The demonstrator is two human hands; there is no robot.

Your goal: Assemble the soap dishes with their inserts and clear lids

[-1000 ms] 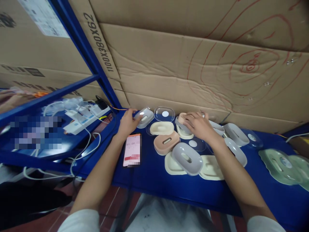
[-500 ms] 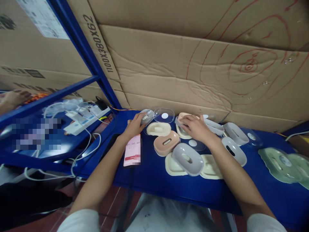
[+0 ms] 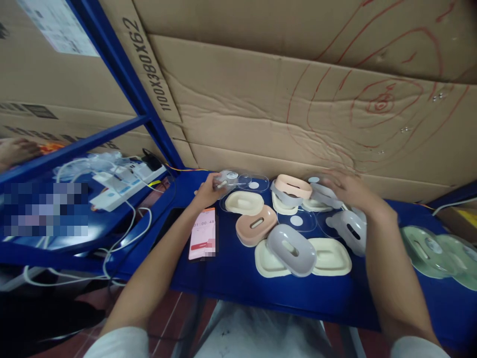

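Note:
My left hand point(image 3: 207, 192) grips a clear plastic lid point(image 3: 227, 178) with a white round label at the table's back left. My right hand point(image 3: 345, 188) reaches over the back right, its fingers stretched above a grey oval plastic piece point(image 3: 325, 195); whether they touch it is unclear. Between the hands, a peach oval ring-like piece point(image 3: 294, 186) sits on a grey one and a cream tray. Nearer me lie a cream oval tray point(image 3: 244, 203), a slotted peach piece point(image 3: 256, 224) and a slotted grey piece point(image 3: 291, 249) resting over two cream trays.
A phone point(image 3: 203, 233) showing a timer lies left of the pieces. Green oval pieces point(image 3: 427, 251) overlap at the right. White power strips point(image 3: 122, 186) and cables fill the left side. Another person's hand point(image 3: 18, 151) shows at far left. Cardboard point(image 3: 238, 89) stands behind the table.
My right hand has moved right, off the peach piece, to the grey pieces at the back right. The left hand stays at the clear lid, which is now tilted up more.

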